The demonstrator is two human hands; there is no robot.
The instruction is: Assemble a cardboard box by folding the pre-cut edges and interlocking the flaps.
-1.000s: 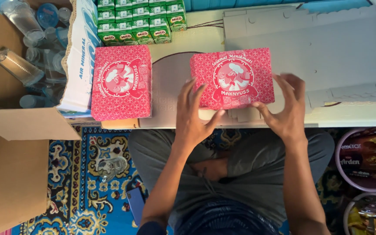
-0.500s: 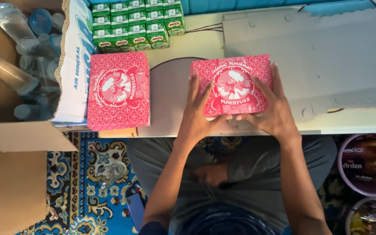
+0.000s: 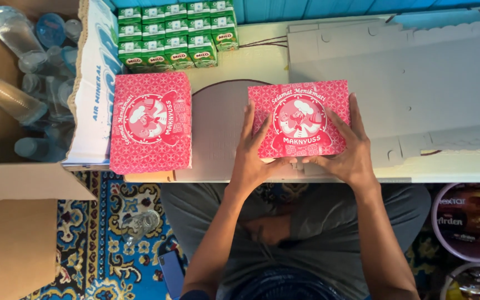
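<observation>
The pink printed cardboard meal box with a white cartoon-chef emblem [image 3: 300,120] lies flat near the front edge of the pale tabletop [image 3: 262,61], partly over a brown cardboard sheet [image 3: 218,133]; the left hand [image 3: 254,153] clamps its left side and the right hand [image 3: 346,149] its right side and near corner, hands apart. To my judgement the step is best done with even pressure on both sides, lid kept level and square to the front edge; a second identical pink box [image 3: 151,122] sits toward the left edge, green drink cartons [image 3: 176,33] at the back edge, flat grey cardboard blanks [image 3: 406,78] toward the right.

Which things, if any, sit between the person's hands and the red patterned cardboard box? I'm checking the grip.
Nothing visible does. The left hand and right hand press directly on the sides of the red patterned cardboard box, which lies on the grey flat cardboard sheet.
</observation>
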